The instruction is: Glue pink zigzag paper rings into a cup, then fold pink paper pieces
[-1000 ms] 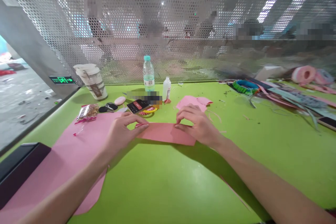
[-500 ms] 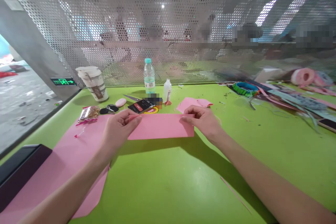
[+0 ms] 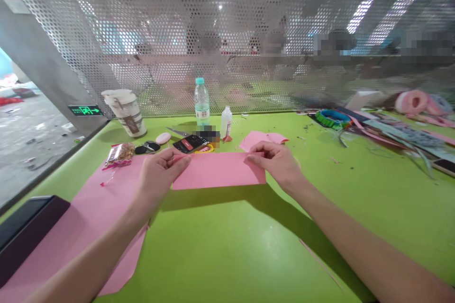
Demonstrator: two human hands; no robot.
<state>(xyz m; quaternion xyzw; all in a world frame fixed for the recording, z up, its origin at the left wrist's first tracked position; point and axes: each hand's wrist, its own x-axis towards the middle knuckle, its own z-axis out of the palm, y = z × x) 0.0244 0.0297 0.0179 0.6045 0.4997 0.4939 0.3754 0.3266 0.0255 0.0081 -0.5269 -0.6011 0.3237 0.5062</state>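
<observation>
A pink strip of paper (image 3: 218, 170) is held up a little above the green table (image 3: 249, 246), its face tilted toward me. My left hand (image 3: 159, 175) pinches the strip's upper left corner, fingers closed on it. My right hand (image 3: 277, 163) pinches its upper right corner in the same way. A large pink sheet (image 3: 88, 218) lies flat on the table under my left forearm.
Behind the strip stand a water bottle (image 3: 201, 102), a small glue bottle (image 3: 225, 123), a paper cup (image 3: 125, 112), a phone (image 3: 191, 143) and pink offcuts (image 3: 263, 139). Craft scraps and tape rolls (image 3: 412, 102) fill the far right. A dark case (image 3: 24, 227) sits at the left edge.
The strip lay low on the table with my fingers pressing its top edge; both hands have since lifted it and turned its face up toward me. Little moved in the last half second.
</observation>
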